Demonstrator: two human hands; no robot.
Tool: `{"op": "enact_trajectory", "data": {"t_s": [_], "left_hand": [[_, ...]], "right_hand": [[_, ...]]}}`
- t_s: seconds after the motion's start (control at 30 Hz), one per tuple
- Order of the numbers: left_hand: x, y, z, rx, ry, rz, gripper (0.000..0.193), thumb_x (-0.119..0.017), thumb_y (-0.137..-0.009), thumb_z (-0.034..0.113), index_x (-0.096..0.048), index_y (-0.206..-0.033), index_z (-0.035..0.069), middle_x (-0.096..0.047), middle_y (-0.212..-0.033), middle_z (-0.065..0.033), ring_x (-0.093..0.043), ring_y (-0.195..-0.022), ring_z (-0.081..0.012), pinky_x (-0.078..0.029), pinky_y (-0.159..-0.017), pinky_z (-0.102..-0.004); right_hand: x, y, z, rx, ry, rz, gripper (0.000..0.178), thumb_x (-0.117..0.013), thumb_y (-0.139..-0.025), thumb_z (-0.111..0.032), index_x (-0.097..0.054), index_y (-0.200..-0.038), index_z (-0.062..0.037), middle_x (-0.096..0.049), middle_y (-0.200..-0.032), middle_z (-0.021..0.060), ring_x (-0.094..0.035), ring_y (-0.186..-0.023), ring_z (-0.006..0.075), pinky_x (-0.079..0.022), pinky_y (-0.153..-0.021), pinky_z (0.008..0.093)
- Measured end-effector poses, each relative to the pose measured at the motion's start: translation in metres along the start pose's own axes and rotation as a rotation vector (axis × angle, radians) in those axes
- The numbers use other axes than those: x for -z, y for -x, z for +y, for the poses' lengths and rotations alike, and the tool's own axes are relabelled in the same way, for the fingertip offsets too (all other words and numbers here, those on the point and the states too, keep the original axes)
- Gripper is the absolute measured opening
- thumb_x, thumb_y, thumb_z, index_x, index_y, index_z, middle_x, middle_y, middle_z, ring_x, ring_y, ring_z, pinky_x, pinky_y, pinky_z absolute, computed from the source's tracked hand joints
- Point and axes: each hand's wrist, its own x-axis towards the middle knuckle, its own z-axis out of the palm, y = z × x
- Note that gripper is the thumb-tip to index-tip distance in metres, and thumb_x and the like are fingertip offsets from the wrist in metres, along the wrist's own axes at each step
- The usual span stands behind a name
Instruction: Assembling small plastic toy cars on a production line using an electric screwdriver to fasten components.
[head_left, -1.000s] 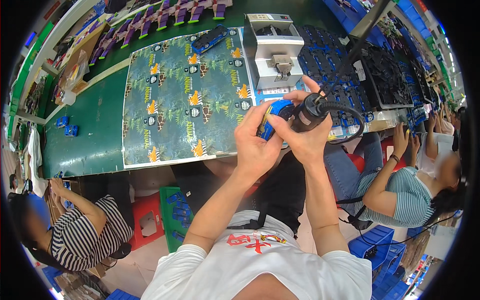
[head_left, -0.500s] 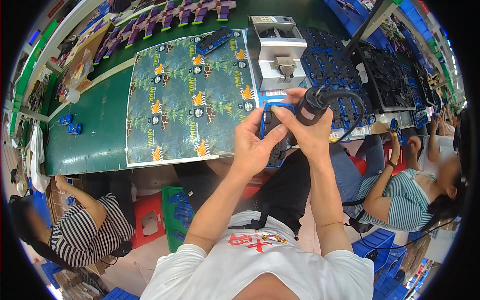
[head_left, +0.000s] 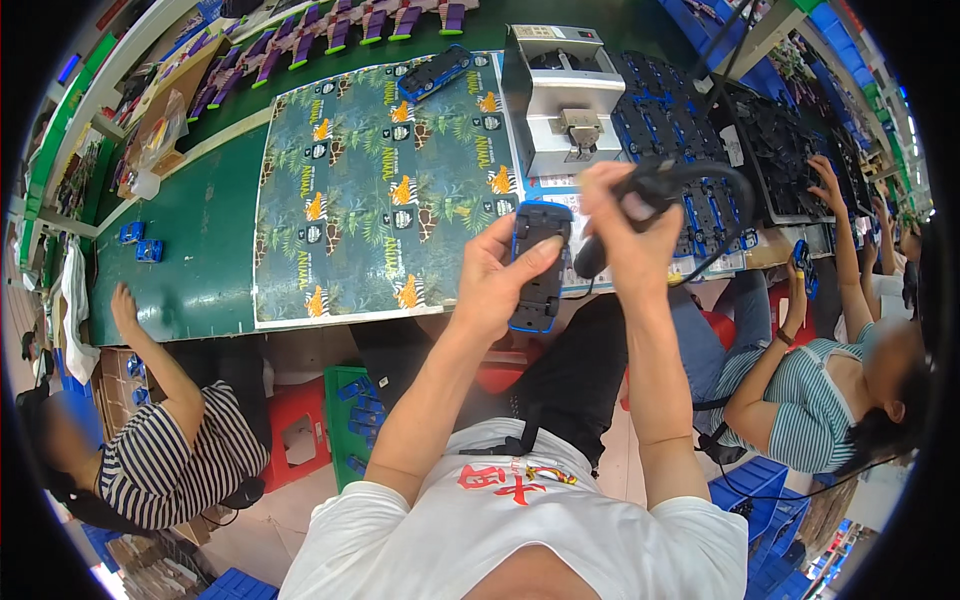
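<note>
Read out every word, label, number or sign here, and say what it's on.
I won't copy wording, only say where it stands.
Green patterned sheet: repeated yellow lettering; badge print too small to read.
White shirt: large red characters.
Silver machine: label on top, too small to read.
Black tool in the right hand: pale patch, perhaps a label, too blurred.

The right hand [head_left: 635, 245] and its black tool [head_left: 650, 188] are blurred. The left hand [head_left: 490, 280] partly covers the toy car [head_left: 538, 288]. Well right of both hands, heaped black parts [head_left: 780, 150] are too small to identify.
</note>
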Motion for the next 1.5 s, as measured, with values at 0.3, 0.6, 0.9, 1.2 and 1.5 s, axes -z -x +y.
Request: {"op": "enact_trajectory", "data": {"t_s": [0.3,0.6,0.9,1.2,1.5], "left_hand": [[0.028,-0.012,-0.025,0.189,0.043,0.147,0.025,-0.061,-0.097,0.019,-0.058,-0.117,0.004,-0.069,-0.101,-0.0142,-0.069,-0.084,-0.0208,-0.061,-0.073,-0.0397],[0.024,-0.012,-0.023,0.168,0.064,0.155,0.026,-0.065,-0.094,0.011,-0.058,-0.117,0.000,-0.068,-0.106,-0.0166,-0.070,-0.090,-0.0236,-0.061,-0.079,-0.0398],[0.029,-0.014,-0.032,0.141,0.049,0.176,0.020,-0.065,-0.092,0.006,-0.063,-0.111,0.000,-0.070,-0.101,-0.0142,-0.071,-0.084,-0.0206,-0.060,-0.077,-0.0366],[0.026,-0.014,-0.030,0.145,0.001,0.158,0.019,-0.065,-0.092,0.004,-0.063,-0.110,0.000,-0.071,-0.097,-0.0116,-0.070,-0.081,-0.0180,-0.059,-0.071,-0.0336],[0.025,-0.011,-0.031,0.140,0.018,0.148,0.020,-0.066,-0.092,0.005,-0.063,-0.111,0.000,-0.070,-0.098,-0.0116,-0.069,-0.080,-0.0175,-0.060,-0.070,-0.0346]], "right_hand": [[0.015,-0.089,-0.019,0.515,-0.464,0.103,0.012,-0.070,-0.089,-0.010,-0.063,-0.088,0.0010,-0.063,-0.067,0.0100,-0.059,-0.053,0.0149,-0.048,-0.053,0.0261],[-0.005,-0.115,0.000,0.549,-0.072,0.071,0.018,-0.074,-0.085,-0.008,-0.067,-0.070,0.0002,-0.063,-0.058,0.0022,-0.059,-0.047,0.0082,-0.046,-0.047,0.0202],[-0.001,-0.093,-0.016,0.149,-0.321,-0.050,0.017,-0.073,-0.086,-0.013,-0.066,-0.076,-0.0009,-0.059,-0.058,0.0049,-0.054,-0.045,0.0122,-0.045,-0.046,0.0254],[-0.002,-0.026,-0.015,0.288,-0.418,-0.251,0.016,-0.056,-0.095,-0.016,-0.053,-0.091,-0.0012,-0.056,-0.080,0.0142,-0.053,-0.057,0.0178,-0.049,-0.055,0.0333],[-0.008,-0.021,-0.014,0.251,-0.376,-0.242,0.016,-0.059,-0.093,-0.015,-0.053,-0.090,-0.0015,-0.057,-0.080,0.0143,-0.055,-0.058,0.0175,-0.050,-0.056,0.0330]]}}
